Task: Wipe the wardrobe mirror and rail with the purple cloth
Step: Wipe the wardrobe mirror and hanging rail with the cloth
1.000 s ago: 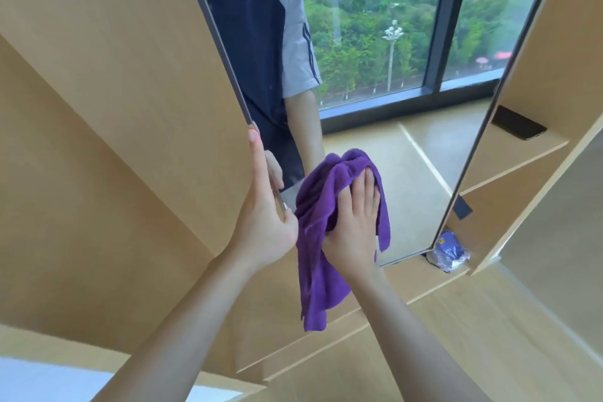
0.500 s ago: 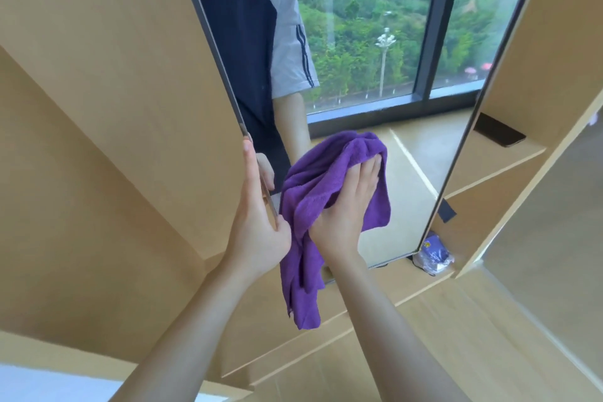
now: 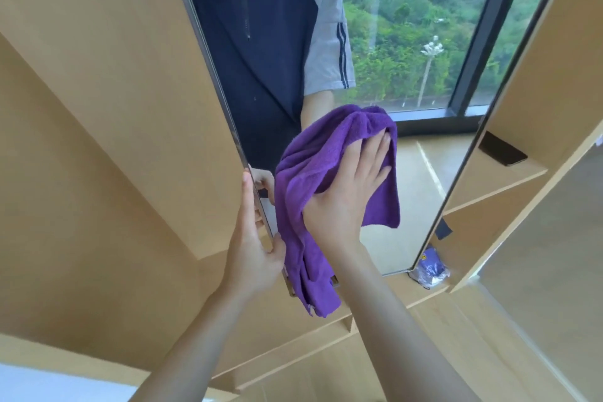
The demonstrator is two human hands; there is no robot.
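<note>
Against the mirror [image 3: 408, 147], the right hand [image 3: 349, 192] presses the purple cloth [image 3: 313, 173] flat-palmed; the left hand [image 3: 254, 254] grips the mirror's left edge beside it.

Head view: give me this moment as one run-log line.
step: wiping mirror | right hand: flat, pressing purple cloth on glass | left hand: gripping mirror's left edge | rail: not identifiable

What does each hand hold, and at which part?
Right hand presses the purple cloth flat against the mirror, near the cloth's upper part. Left hand grips the mirror's left edge.
</note>
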